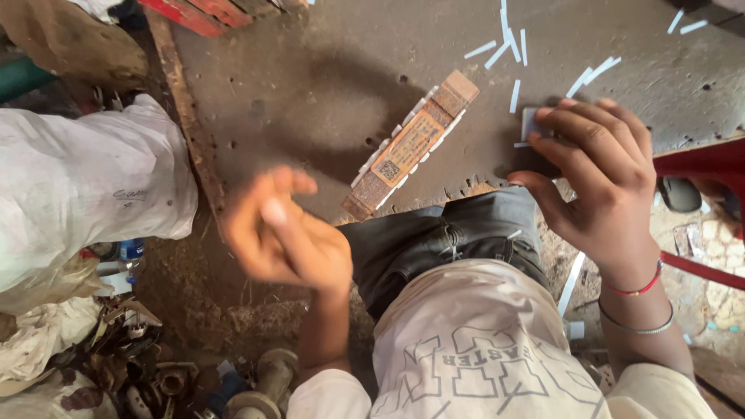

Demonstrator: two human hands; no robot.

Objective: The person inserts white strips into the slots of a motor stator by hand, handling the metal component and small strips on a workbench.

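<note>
My right hand (597, 178) rests on the edge of a worn brown work board (310, 85), its fingers closed over a small grey block (531, 122). A long, flat, brown patterned piece (410, 146) with white strips along both sides lies diagonally on the board between my hands. My left hand (283, 233) is blurred in motion below the board's edge, fingers apart, holding nothing that I can see. Several loose white strips (508, 46) lie scattered on the board beyond my right hand.
A large white sack (85, 178) sits at the left. Scrap metal parts (147, 372) lie on the ground below it. A red frame (702, 163) runs along the right. My knee in dark trousers (442, 240) is under the board's edge.
</note>
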